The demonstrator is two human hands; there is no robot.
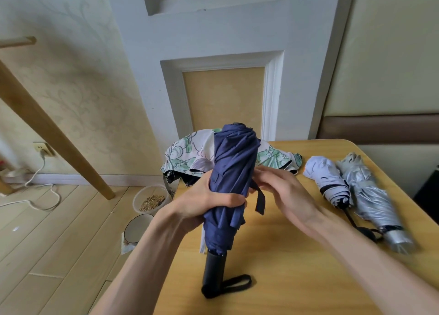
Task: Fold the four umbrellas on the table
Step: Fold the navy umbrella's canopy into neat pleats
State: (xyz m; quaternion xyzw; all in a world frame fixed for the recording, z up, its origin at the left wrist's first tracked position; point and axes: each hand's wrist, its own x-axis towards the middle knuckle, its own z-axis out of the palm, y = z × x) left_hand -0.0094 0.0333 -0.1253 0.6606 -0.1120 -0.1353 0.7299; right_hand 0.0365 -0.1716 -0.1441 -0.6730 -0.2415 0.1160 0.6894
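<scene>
Left grip: the left grip (213, 197) is closed right round the middle of the navy umbrella (234, 153), and the rolled cloth is squeezed tight by it.
Right grip: the right grip (282, 191) is held at 3 o'clock of the roll, with its fingertips pinched on the root of the closure strap (260, 200); the strap's free end hangs loose.
Risk, roll: if the left grip is eased before the strap is wound and fastened, the pleats are likely to spring open.
Risk, strap: only a small pinch is seen, so the strap may be lost when it is pulled round.
Risk, footing: the umbrella is stood on the end of its handle (213, 272) near the worktop (297, 267) edge at 9 o'clock, so a sideways tug could tip it off.
Navy umbrella, look: it is upright and shut, the cloth twisted into a creased dark blue roll; the handle is black, and a wrist loop (238, 282) lies flat at 4 o'clock of its base.
Floral umbrella: at 12 o'clock, behind the roll, the floral umbrella (187, 155) is spread out, not yet folded, and overhangs the far edge, so it could be knocked down.
Folded pair: at 3 o'clock, well apart, the lilac umbrella (326, 179) and silver umbrella (370, 196) lie side by side, touching.
</scene>
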